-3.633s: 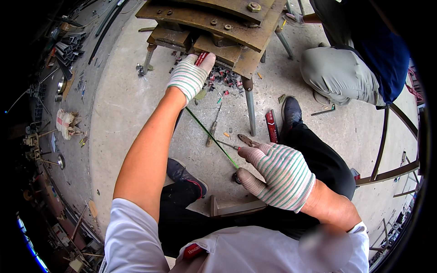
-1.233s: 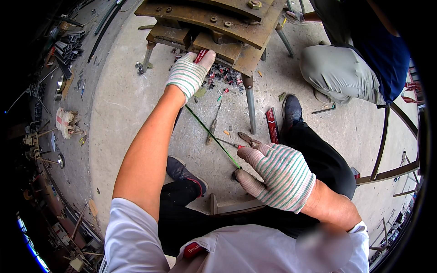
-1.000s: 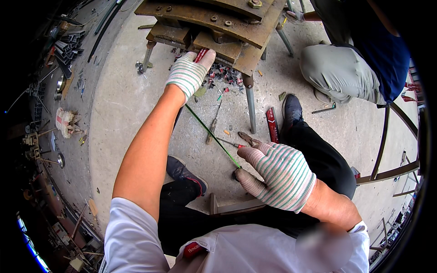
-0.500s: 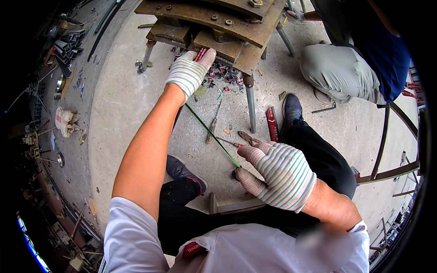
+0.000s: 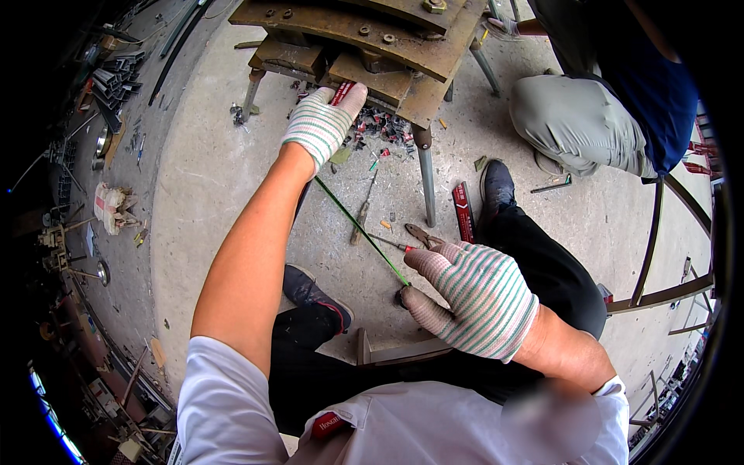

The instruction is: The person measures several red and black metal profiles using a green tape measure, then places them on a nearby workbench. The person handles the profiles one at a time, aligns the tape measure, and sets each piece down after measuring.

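Observation:
Both hands wear white knitted gloves with green and pink stripes. My left hand (image 5: 319,124) reaches to the front edge of a rusty steel bench fixture (image 5: 364,74), its fingers closed on a red printed strip (image 5: 342,93). From below my left wrist a thin green strip (image 5: 358,234) slants down to my right hand (image 5: 484,298). Thumb and forefinger of that hand close around its lower end, where a small dark tip shows by the thumb. Whether the red and green pieces are joined is hidden behind the left wrist.
On the concrete lie pliers (image 5: 421,235), a screwdriver (image 5: 362,217), another red-handled tool (image 5: 399,246) and a red printed strip offcut (image 5: 464,213). Scraps (image 5: 387,128) lie under the fixture. A co-worker (image 5: 585,124) crouches at right beside a curved metal frame (image 5: 659,294).

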